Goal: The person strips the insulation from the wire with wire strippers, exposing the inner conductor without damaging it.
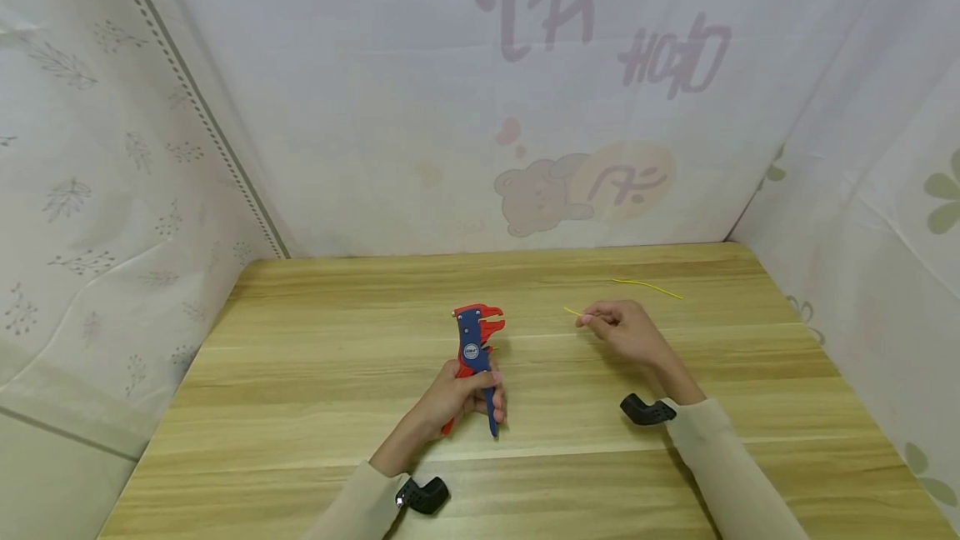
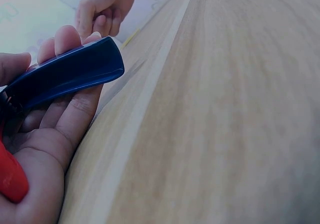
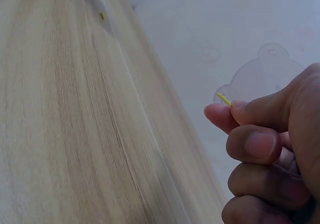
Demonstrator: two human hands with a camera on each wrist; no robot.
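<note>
My left hand (image 1: 457, 394) grips a red and blue wire stripper (image 1: 470, 332) by its handles, with the red head turned to the far side of the table. Close up in the left wrist view, the blue handle (image 2: 65, 74) lies across my fingers and the red handle (image 2: 11, 176) against the palm. To the right, my right hand (image 1: 628, 332) pinches a short yellow wire (image 3: 224, 99) between thumb and index finger. The wire's tip sticks out toward the stripper, apart from it. Most of that wire is hidden by the fingers.
A second, longer yellow wire (image 1: 648, 287) lies on the wooden table (image 1: 337, 407) behind my right hand. A tiny yellow piece (image 3: 102, 16) rests on the wood. Printed white cloth (image 1: 390, 123) stands at the back and both sides. Each wrist bears a black camera mount (image 1: 424, 496).
</note>
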